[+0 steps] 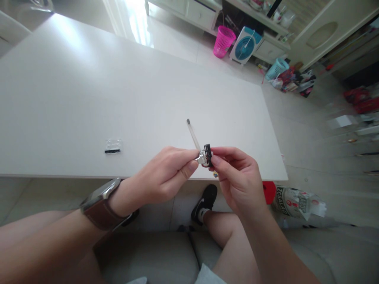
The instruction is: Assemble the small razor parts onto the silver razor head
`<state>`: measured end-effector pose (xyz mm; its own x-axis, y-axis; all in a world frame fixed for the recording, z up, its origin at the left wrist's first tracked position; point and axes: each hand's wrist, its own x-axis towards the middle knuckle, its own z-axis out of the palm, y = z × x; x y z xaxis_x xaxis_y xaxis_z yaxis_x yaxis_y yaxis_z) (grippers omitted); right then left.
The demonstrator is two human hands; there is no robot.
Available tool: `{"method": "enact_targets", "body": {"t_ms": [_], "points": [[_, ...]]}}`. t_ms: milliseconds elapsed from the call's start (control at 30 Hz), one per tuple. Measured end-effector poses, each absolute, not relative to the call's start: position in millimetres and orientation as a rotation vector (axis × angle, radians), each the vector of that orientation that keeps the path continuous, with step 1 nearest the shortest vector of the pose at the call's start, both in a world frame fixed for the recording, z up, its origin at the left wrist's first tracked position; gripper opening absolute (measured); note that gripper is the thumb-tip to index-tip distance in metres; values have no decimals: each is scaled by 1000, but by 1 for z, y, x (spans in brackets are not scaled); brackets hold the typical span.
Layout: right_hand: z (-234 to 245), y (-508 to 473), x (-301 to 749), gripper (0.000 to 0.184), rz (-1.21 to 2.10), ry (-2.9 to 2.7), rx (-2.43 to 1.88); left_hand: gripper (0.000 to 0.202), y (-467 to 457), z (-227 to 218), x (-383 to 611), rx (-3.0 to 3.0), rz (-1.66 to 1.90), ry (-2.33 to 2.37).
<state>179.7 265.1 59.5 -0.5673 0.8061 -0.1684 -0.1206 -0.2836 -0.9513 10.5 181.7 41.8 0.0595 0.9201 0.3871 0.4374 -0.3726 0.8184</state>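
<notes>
My left hand (168,171) is closed, thumb and forefinger pinching a small silver-grey piece (201,158). Against that piece stands a small black slotted block (207,154), which the fingertips of my right hand (237,173) grip from the other side. The two parts touch; whether they are joined I cannot tell. Just beyond the fingers, a thin pale stick with a dark grey tip (193,133) slants over the white tabletop, its near end hidden behind the parts. A tiny yellow-and-blue item (215,174) shows under my right fingers.
On the white table (133,90), a small clear packet with a black strip (113,146) lies to the left. Past the table are a pink basket (224,41), a blue-and-white fan (245,45) and a light-blue basket (277,68). A printed plastic bag (297,203) is at the right.
</notes>
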Motion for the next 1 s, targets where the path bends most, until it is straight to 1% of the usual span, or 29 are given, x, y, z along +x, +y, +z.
{"method": "enact_targets", "body": {"t_ms": [167, 367, 667, 1000], "points": [[56, 265, 182, 15, 1875, -1371, -854, 25, 181, 40, 10, 1874, 1288, 1359], [55, 264, 181, 16, 1834, -1390, -816, 29, 182, 41, 10, 1836, 1271, 1375], [54, 264, 182, 17, 1695, -1491, -832, 30, 182, 44, 9, 1846, 1188, 1441], [54, 265, 181, 14, 1628, -1561, -815, 28, 180, 42, 9, 1826, 1136, 1492]]}}
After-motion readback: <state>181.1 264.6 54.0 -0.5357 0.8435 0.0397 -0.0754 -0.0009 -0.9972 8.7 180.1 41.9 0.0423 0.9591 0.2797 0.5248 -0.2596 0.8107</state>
